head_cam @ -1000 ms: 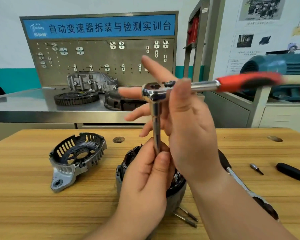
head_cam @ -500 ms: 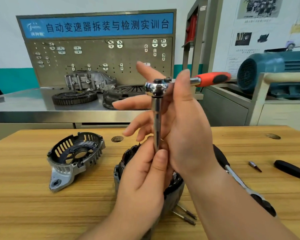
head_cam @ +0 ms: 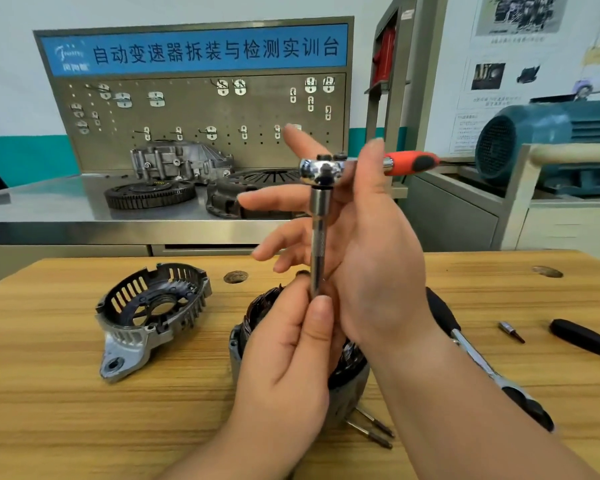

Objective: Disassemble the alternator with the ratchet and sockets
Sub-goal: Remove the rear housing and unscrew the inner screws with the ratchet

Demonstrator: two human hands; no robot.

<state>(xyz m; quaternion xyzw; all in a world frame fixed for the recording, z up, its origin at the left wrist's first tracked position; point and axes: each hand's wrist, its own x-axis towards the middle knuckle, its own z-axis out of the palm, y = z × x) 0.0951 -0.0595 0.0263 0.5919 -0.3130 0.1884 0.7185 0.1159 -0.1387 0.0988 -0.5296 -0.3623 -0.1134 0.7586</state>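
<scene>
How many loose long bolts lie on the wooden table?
2. One bolt and a second lie side by side at the alternator body's near edge. Others may be hidden.

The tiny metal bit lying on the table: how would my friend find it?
Start at the wooden table, on its right side. Between the spare ratchet and the black handle lies the tiny bit, far shorter than both, silver with a dark tip.

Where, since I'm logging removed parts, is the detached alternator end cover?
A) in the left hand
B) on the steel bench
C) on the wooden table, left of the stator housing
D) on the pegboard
C: the end cover lies on the wooden table, left of the stator housing.
</scene>
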